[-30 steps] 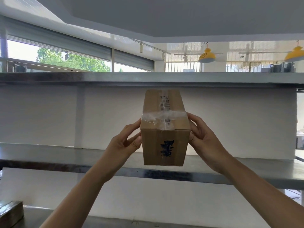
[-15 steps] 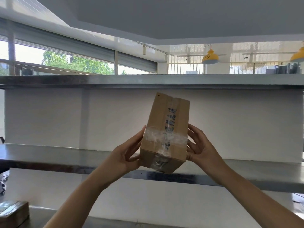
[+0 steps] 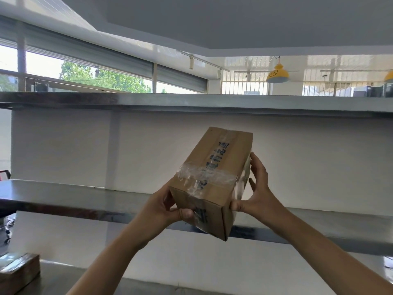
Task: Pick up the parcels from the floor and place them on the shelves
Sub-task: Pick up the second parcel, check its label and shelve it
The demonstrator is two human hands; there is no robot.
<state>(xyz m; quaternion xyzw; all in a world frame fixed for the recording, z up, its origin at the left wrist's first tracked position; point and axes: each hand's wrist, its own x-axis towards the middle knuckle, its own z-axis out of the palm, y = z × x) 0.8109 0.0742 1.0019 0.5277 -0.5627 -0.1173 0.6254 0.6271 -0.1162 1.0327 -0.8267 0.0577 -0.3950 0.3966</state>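
A brown cardboard parcel with clear tape and dark blue writing is held in the air, tilted, its far end up and to the right. My left hand grips its near lower left corner. My right hand presses on its right side, thumb under the near edge. The parcel hangs in front of the middle metal shelf, just above that shelf's front edge. A higher metal shelf runs across above it.
A lower shelf at the bottom carries another taped brown parcel at the far left. White wall panels back the shelves. Windows and yellow hanging lamps show above the top shelf.
The parcel has turned from upright and end-on to tilted with its long taped face up. It has shifted right and down, and both hands moved to its lower corners.
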